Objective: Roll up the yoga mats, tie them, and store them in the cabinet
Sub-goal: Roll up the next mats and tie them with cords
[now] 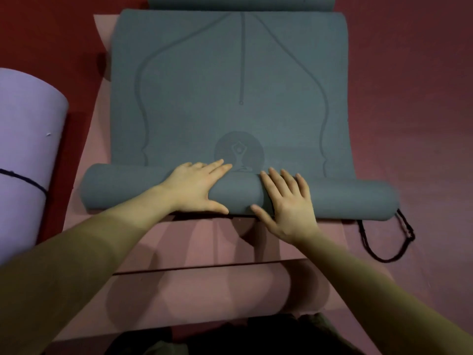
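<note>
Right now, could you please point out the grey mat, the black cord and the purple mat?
grey mat (230,85): head view, flat unrolled part.
black cord (384,254): head view, bottom of loop.
purple mat (23,149): head view, rolled side.

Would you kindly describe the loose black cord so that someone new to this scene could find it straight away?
Start from the grey-green mat lying on the pink mat, partly rolled under both hands. Follow that roll to its right end: the black cord lies looped on the floor there. Unlike the dark cord tied round the lilac rolled mat at left, it binds nothing.
</note>
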The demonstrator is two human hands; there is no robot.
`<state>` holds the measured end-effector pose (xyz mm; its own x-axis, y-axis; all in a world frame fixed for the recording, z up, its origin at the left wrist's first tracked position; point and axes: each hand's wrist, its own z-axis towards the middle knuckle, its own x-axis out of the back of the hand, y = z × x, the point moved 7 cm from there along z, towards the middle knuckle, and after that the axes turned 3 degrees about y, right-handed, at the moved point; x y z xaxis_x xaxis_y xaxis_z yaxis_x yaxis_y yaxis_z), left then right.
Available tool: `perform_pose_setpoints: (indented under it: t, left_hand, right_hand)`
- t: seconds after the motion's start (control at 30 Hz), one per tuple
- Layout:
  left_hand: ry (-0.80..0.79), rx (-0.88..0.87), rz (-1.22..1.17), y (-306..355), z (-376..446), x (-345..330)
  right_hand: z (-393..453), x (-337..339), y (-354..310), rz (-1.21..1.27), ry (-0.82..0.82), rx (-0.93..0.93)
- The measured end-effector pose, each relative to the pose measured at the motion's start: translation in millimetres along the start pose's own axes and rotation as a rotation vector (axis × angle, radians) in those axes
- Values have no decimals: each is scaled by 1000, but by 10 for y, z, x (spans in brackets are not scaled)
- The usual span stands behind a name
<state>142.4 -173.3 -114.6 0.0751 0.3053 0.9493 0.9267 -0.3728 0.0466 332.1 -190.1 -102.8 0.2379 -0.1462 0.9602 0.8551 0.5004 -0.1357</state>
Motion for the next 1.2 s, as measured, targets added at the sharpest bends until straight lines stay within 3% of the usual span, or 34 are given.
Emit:
perform_pose_setpoints:
  t: [0.2,0.27,0.4,0.53,0.77,1.0,1.2]
  left_hand:
    - [283,51,125,172,-208,37]
    - [275,118,84,201,-217,29]
    - [221,167,31,74,-9,54]
    - [141,183,2,-120,290,146]
    - [435,171,33,-91,242,253]
    - [276,176,-59,-236,510,289]
    - [270,84,-64,-396,770,398]
  right_hand:
    - [380,-74,172,49,-134,-72]
    - [470,-103,200,35,-147,-71]
    - [385,-68,76,-34,31,-4]
    - [198,-122,7,-23,89,-2]
    - [852,-197,244,28,-3,-143]
    - [738,-239,152,2,79,-113]
    - [890,-314,242,-36,-3,-68]
